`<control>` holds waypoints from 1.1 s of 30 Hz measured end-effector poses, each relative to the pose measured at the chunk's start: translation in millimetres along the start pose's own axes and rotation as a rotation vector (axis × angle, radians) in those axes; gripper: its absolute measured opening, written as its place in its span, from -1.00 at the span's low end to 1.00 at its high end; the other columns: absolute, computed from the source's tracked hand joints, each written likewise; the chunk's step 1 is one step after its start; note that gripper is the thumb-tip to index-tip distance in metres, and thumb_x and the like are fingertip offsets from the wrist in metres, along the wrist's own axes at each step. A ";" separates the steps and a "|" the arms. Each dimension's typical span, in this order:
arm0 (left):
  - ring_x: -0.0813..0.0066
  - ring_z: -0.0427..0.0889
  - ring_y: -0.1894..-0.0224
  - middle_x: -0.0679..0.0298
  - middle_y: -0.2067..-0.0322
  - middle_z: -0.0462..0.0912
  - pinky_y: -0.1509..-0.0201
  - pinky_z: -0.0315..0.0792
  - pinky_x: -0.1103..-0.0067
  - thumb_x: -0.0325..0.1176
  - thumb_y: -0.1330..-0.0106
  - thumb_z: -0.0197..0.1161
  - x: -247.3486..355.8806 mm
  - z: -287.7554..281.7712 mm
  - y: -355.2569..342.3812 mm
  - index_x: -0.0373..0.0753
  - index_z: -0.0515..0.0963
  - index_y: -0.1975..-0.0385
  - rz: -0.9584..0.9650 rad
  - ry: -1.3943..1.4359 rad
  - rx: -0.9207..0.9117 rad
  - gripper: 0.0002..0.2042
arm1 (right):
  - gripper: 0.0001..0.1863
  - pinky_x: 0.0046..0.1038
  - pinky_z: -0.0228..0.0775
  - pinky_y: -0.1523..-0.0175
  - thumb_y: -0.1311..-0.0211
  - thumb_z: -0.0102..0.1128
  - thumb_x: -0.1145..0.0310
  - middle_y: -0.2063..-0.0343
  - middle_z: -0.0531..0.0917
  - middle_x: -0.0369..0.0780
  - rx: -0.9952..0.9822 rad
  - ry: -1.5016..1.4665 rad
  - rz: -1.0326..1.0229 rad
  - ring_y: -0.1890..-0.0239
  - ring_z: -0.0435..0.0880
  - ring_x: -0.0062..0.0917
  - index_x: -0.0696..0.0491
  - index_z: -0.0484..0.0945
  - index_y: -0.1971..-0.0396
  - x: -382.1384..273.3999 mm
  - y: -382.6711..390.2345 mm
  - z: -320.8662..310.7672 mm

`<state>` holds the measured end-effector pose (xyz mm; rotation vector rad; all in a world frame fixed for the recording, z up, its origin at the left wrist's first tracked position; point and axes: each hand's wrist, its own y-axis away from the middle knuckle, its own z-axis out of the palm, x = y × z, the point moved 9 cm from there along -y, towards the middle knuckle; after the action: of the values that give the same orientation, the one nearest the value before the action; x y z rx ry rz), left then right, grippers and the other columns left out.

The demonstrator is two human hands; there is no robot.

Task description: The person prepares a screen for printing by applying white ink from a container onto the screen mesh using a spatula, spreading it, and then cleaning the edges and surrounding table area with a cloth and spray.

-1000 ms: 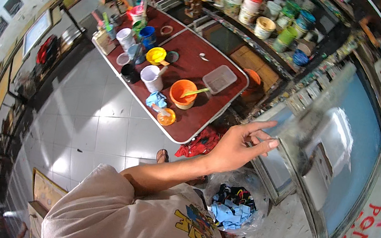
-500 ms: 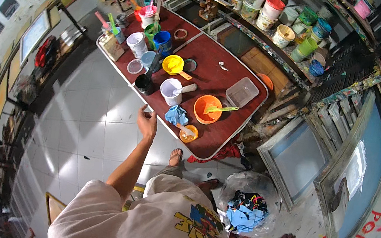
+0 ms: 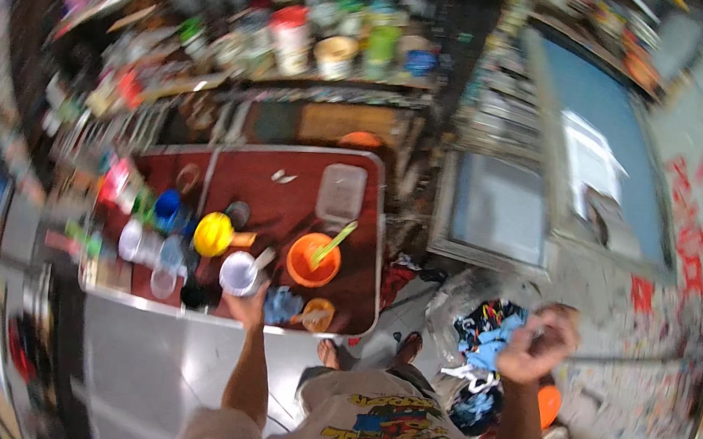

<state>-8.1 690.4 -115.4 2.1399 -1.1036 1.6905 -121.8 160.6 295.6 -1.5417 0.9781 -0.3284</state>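
Observation:
My left hand (image 3: 249, 307) reaches to the near edge of a red table (image 3: 369, 223) and touches or nearly touches a white cup (image 3: 238, 273). A crumpled blue cloth (image 3: 281, 305) and a small orange dish (image 3: 319, 315) lie just right of that hand. Behind them stand an orange bowl (image 3: 312, 259) with a green stick in it, a yellow cup (image 3: 212, 233), a blue cup (image 3: 167, 207) and a clear plastic box (image 3: 342, 192). My right hand (image 3: 535, 343) is raised at the right, away from the table, with its fingers curled. The picture is blurred.
Shelves crowded with paint jars (image 3: 324, 48) run behind the table. Framed panels (image 3: 605, 150) lean at the right, a smaller one (image 3: 492, 211) beside the table. A bag of blue rags (image 3: 490, 336) sits on the paint-spattered floor by my feet.
The view has swung right and blurred. My left hand has moved forward from above the floor to the white cup at the table's edge. My right hand has risen from low at my side.

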 end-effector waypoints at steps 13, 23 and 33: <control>0.05 0.54 -0.15 -0.10 -0.12 0.48 -0.23 0.44 0.27 -0.22 0.03 0.63 39.0 -53.4 5.3 -0.37 0.22 -0.28 0.085 -0.031 -0.071 -0.10 | -0.46 -0.28 0.55 0.20 -0.10 0.47 0.08 0.18 0.63 -0.18 -0.607 -0.146 0.081 0.20 0.64 -0.35 0.06 0.56 0.00 -85.2 1.4 112.1; 0.06 0.44 -0.23 -0.02 -0.22 0.35 -0.36 0.32 0.19 -0.35 0.18 0.66 295.0 -52.1 11.0 -0.33 0.23 -0.26 0.453 0.143 -0.204 -0.06 | -0.26 -0.06 0.15 -0.43 -0.25 0.18 -0.12 -0.05 0.58 0.04 -0.816 0.368 -0.404 -0.18 0.50 -0.09 0.26 0.51 -0.15 -128.2 -57.1 136.5; 0.17 0.45 -0.23 0.03 -0.19 0.38 -0.38 0.31 0.31 -0.37 0.30 0.72 501.0 37.5 78.1 -0.29 0.18 -0.23 0.628 0.319 -0.466 0.01 | -0.54 -0.31 0.48 0.46 -0.23 0.19 0.02 0.44 0.64 -0.20 -1.243 0.403 -0.333 0.49 0.67 -0.33 0.20 0.56 0.23 -11.8 -122.6 47.9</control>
<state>2.9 400.7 302.3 1.2589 -1.9525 1.6756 -47.7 192.4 400.3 -2.8643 1.3335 -0.2669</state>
